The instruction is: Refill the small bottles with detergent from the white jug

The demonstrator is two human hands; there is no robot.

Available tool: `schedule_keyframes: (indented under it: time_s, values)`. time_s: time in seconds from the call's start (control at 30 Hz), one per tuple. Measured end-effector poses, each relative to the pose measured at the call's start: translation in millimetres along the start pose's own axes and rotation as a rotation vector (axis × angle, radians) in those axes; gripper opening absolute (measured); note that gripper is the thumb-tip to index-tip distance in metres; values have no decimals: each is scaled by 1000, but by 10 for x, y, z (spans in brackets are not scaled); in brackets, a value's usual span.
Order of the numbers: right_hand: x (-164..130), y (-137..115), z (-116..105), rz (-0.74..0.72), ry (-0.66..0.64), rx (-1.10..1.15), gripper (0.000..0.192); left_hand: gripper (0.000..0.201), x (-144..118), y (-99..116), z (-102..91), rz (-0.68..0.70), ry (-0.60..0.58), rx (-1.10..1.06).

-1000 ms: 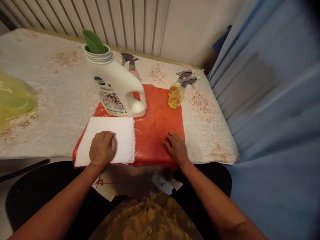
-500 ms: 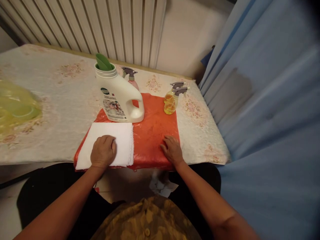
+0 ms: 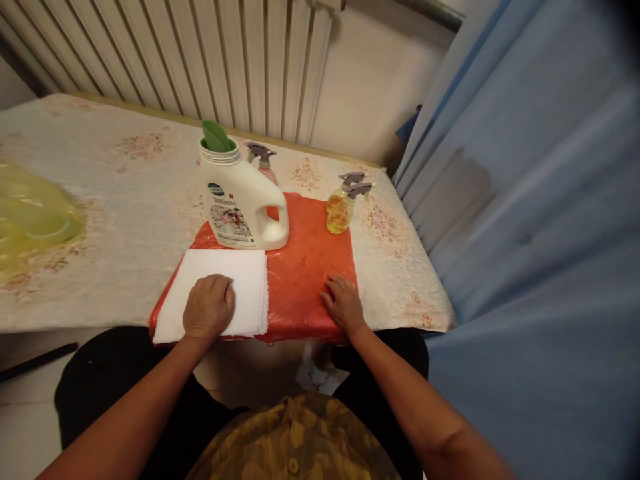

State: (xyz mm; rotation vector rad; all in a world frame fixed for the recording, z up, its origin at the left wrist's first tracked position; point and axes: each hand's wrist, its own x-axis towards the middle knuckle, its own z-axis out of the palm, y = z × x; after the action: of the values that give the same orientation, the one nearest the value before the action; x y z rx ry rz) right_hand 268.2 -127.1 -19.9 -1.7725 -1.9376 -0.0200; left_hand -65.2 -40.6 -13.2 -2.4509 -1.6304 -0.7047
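White folded cloth (image 3: 225, 283) lies on the near left part of a red plastic sheet (image 3: 305, 267) spread at the near edge of the table (image 3: 110, 220); the left hand (image 3: 209, 307) rests on the cloth's near right portion, knuckles up and fingers curled under, pressing down rather than gripping anything; the right hand (image 3: 343, 303) lies flat and open on the sheet's near right corner, fingers spread, holding nothing; the two hands are well apart, with bare red sheet between them; just beyond the cloth stands a white jug (image 3: 243, 200) with a handle on its right side and a green funnel (image 3: 216, 137) sitting in its open neck; behind the jug a pink spray bottle (image 3: 264, 163) is partly hidden; to the right, at the far right corner of the sheet, stands a yellow spray bottle (image 3: 341, 207) with a grey trigger; a yellow bag (image 3: 30, 223) lies at the table's left edge; a blue curtain (image 3: 525, 233) hangs to the right; a ribbed radiator (image 3: 200, 60) runs along the far wall.
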Motion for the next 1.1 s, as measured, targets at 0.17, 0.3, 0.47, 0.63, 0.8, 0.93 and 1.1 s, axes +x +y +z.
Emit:
schedule_keyframes:
  time_s: [0.17, 0.3, 0.47, 0.63, 0.8, 0.93, 1.1]
  values:
    - [-5, -4, 3, 13, -8, 34, 29, 18, -1, -8, -8, 6, 1, 1]
    - [-10, -2, 3, 18, -12, 72, 31, 17, 2, -11, -14, 11, 1, 3]
    - [9, 13, -3, 26, -3, 118, 28, 16, -1, -20, -21, 17, 0, 3]
    - [93, 19, -109, 41, 2, 213, 22, 16, 5, -35, -14, 21, 3, 3]
    - [110, -76, -412, 104, 69, 361, 24, 17, 14, -42, -19, 26, 8, 6]
    - [-102, -171, -622, 294, 181, 462, 22, 19, 12, -43, -26, 29, 15, 7]
    - [-657, -196, -602, 743, 346, 624, 19, 19, 10, -52, -14, 41, 15, 8]
